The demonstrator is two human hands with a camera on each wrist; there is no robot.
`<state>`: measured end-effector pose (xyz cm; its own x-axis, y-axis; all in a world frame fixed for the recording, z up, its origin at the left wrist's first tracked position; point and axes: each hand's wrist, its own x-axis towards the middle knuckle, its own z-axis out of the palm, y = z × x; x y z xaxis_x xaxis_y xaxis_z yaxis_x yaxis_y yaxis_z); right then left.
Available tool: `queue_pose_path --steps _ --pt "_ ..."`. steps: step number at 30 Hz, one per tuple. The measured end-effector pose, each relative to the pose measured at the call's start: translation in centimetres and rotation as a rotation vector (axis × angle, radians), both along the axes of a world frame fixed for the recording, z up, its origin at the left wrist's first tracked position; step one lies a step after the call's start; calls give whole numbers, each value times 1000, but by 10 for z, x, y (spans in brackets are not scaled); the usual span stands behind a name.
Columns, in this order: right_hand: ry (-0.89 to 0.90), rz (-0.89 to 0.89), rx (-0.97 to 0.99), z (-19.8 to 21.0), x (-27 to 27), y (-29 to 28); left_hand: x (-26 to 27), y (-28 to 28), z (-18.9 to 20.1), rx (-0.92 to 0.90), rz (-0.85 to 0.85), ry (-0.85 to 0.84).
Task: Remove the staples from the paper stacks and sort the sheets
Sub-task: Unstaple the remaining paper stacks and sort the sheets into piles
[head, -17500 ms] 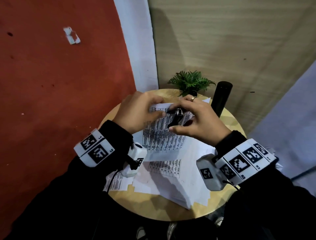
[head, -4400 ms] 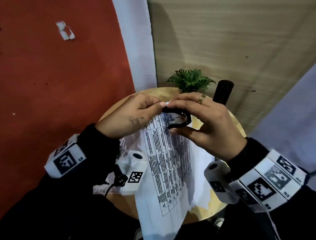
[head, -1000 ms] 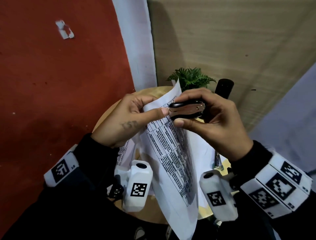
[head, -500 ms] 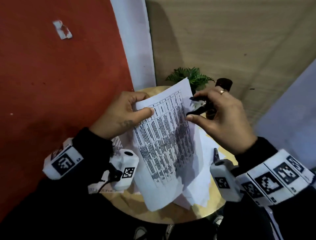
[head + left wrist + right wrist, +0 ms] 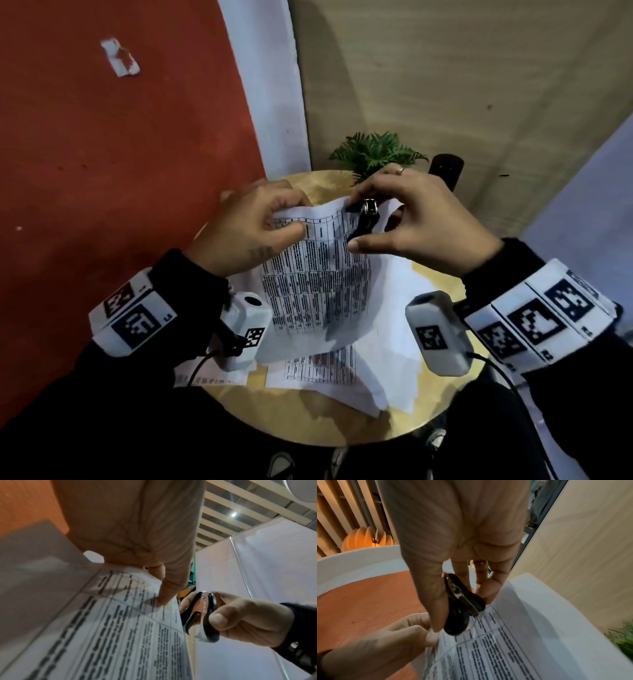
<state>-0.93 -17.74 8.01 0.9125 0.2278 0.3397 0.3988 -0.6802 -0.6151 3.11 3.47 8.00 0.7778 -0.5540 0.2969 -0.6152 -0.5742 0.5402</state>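
Both grips are closed on something. Right hand (image 5: 421,222) pinches a black staple remover (image 5: 364,219) between thumb and fingers, its metal claws at the top edge of the printed stack (image 5: 318,281); in the right wrist view the staple remover (image 5: 462,605) has its claws nearly together on the paper's edge beside a header row. Left hand (image 5: 253,226) pinches the same top edge just beside it, thumb on the printed face and fingers behind, as the left wrist view shows at the left hand (image 5: 137,534) and the staple remover (image 5: 200,616). No staple can be made out in any view; it is too small or covered by the claws.

To do this step well, I judge the left pinch should stay close to the claws so the corner stays taut, and the squeeze should be slow, pulling straight away from the sheet, since a sideways tug would likely tear thin paper.

The printed stack is white, thin and floppy, covered with a dense black table, held up above the counter (image 5: 308,418) and drooping toward the person. Below it more loose sheets (image 5: 383,370) lie overlapping on the round wooden counter, unsorted by the look of them. A small green plant (image 5: 376,152) and a dark cylinder (image 5: 445,169) stand at the far rim.
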Motion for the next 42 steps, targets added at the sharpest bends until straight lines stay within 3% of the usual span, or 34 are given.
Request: queue_pose_path --steps 8,14,19,25,31,42 --pt "-13 -26 57 -2 -9 3 -5 -11 2 62 42 -103" --pt "-115 -4 209 -1 -25 2 -19 -13 13 -247 -99 238" --pt "-226 37 290 0 -36 6 -25 -11 21 -297 -136 235" --pt "-417 54 194 -4 -41 9 -30 -16 24 -333 -164 373" --pt "-431 111 142 -9 -37 5 -31 -17 24 -389 -110 456" --pt "-453 175 46 -6 -34 4 -29 -22 23 -370 -40 436"
